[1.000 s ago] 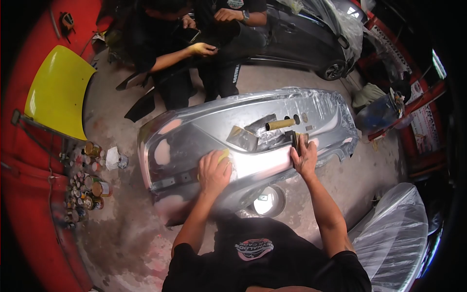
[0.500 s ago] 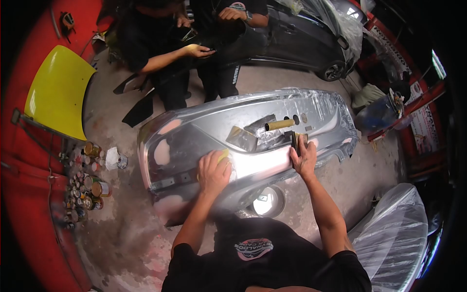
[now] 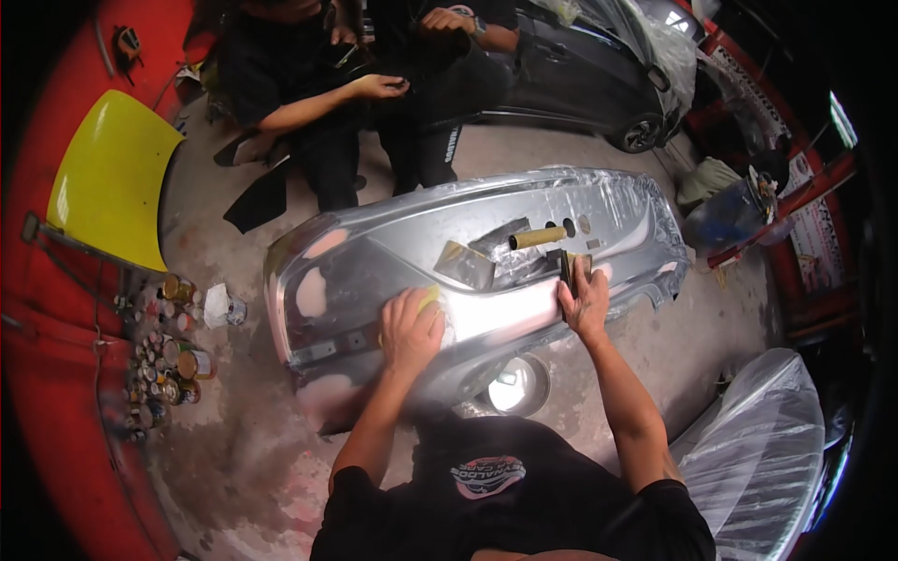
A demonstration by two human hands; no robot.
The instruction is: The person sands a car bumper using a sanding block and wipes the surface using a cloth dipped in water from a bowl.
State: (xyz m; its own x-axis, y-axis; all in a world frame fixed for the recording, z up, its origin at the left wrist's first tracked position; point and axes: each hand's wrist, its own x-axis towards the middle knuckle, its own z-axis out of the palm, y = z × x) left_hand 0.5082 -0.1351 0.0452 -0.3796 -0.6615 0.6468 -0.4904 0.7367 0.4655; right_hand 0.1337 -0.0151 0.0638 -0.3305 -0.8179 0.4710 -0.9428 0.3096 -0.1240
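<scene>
Fingers together, the left hand (image 3: pixel 411 329) covers a yellow sponge (image 3: pixel 429 296) on the bumper (image 3: pixel 367 273), the right hand (image 3: pixel 587 304) pinching a sanding block (image 3: pixel 566 269).

We stand inside a car-body workshop, its stained bare floor (image 3: pixel 243 411) spread beneath a grey vehicle panel (image 3: pixel 505 309), blotched with pale pink patches, at the center of the frame. At upper left, we see a bright yellow panel (image 3: pixel 112 182) before a red wall (image 3: pixel 47 393); below it, tins (image 3: pixel 173 353) crowd the ground. A dark car (image 3: pixel 561 89), partly draped in clear plastic (image 3: pixel 678 65), stretches toward upper right, and more sheeting (image 3: pixel 748 467) billows at lower right.
</scene>
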